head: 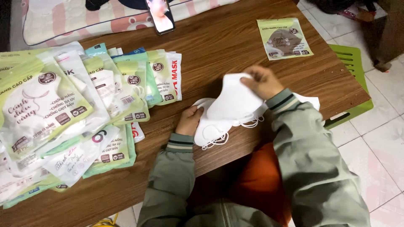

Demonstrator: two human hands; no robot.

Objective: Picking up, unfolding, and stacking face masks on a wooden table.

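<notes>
**Two hands working a small stack of white face masks at the near edge of the counter**

The left hand [189, 121] is closing on the lower left edge of a stack of white masks [210, 126], thumb on top, while the right hand [263, 82] is pinching the upper corner of the top mask [233, 101] and holding it partly raised off the others. Both hands are gripping; neither is lying open. The masks are resting near the front edge of the wooden counter [235, 46], their ear loops [216, 141] trailing toward the person's lap. Judged from this, the step in hand is the separating or squaring of one mask against the stack; the next move seems to call for a light, steady pinch so that the loops are not snagging one another.

To the left, a fanned heap of packaged masks [75, 109] in green and clear wrappers is taking up most of that side and overhanging the near edge. Bare wood is lying open ahead of and to the right of the hands. Farther off, a single green packet [284, 38] is sitting well apart near the right edge, and a phone [160, 16] is lying at the far edge. A green stool [353, 63] is standing beside the counter on the tiled floor.
</notes>
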